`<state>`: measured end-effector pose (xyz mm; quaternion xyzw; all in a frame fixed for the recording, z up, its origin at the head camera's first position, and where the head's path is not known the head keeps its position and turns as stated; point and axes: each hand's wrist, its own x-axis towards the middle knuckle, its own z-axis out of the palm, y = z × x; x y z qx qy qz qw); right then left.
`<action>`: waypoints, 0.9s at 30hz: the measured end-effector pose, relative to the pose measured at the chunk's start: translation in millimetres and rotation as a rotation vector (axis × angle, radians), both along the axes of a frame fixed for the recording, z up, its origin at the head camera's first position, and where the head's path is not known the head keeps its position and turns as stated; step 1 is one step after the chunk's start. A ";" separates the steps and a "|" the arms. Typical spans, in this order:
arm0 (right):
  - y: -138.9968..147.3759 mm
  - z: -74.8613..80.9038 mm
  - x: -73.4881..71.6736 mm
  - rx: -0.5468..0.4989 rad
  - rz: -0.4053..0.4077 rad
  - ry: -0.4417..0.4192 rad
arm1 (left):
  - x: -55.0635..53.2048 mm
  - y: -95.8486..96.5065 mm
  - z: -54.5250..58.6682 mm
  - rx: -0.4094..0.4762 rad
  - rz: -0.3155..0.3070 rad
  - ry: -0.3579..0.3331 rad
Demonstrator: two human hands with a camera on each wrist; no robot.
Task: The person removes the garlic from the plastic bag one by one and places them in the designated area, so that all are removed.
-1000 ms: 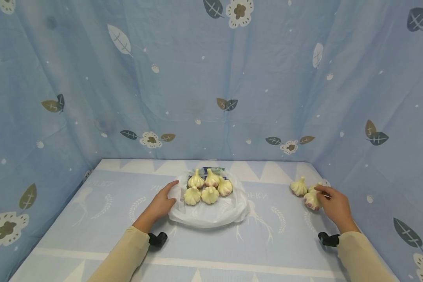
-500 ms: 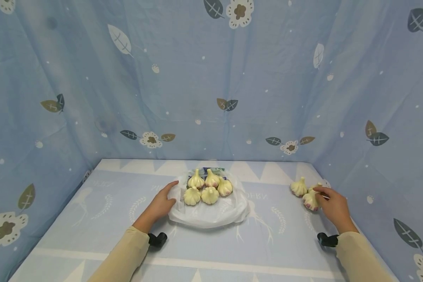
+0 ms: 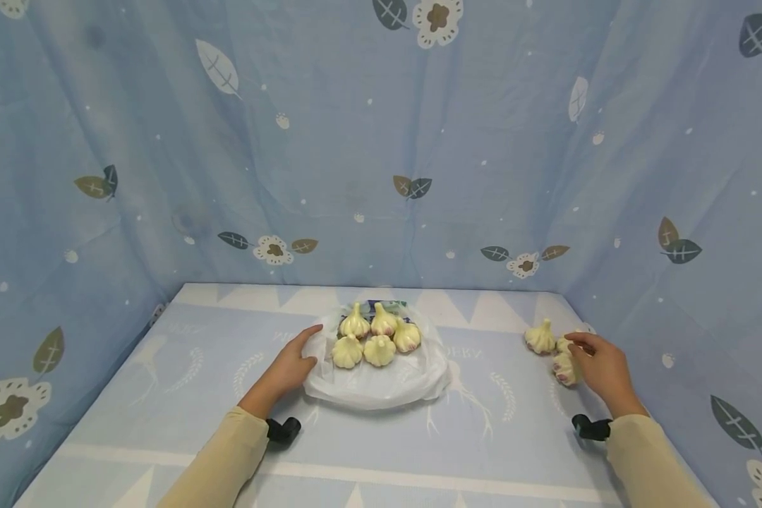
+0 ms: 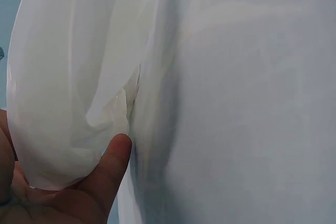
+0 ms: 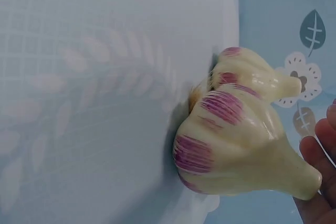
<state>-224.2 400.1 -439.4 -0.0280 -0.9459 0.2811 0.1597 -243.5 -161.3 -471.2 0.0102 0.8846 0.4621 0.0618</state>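
Note:
In the head view my left hand holds the left rim of a white plastic bag. Thumb and fingers lie on either side of the film in the left wrist view. Several garlic bulbs sit inside the bag's open mouth. On the right, my right hand is above a purple-streaked garlic bulb. Its fingers lie loosely around the stem tip without closing on it; whether they touch it I cannot tell. A second garlic bulb stands just behind, and a third garlic bulb stands to its left.
A pale blue patterned cloth covers the table. Blue leaf-print curtains rise at the back and both sides, and the right curtain is close to my right hand. A black wrist camera is strapped under each wrist.
The nearest garlic bulb on the right has shifted slightly toward me and tilted, its stem coming away from my right fingers. My left hand and the bag have stayed put.

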 end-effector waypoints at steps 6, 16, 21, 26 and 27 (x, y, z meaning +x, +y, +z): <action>-8.8 8.1 0.1 -0.020 0.019 -0.015 | 0.8 -1.9 -0.8 0.006 0.010 -0.018; -35.7 20.5 -6.0 -0.020 0.038 -0.018 | 4.0 -5.4 -0.6 0.014 0.003 -0.011; -53.5 25.9 -10.6 -0.044 0.085 -0.026 | 5.7 -6.3 1.3 0.006 0.009 -0.022; -72.9 28.1 -15.3 -0.073 0.139 -0.001 | 8.2 -7.1 4.8 -0.010 0.016 -0.028; -76.6 28.0 -16.3 -0.073 0.152 0.007 | 8.6 -7.3 5.1 -0.011 0.017 -0.029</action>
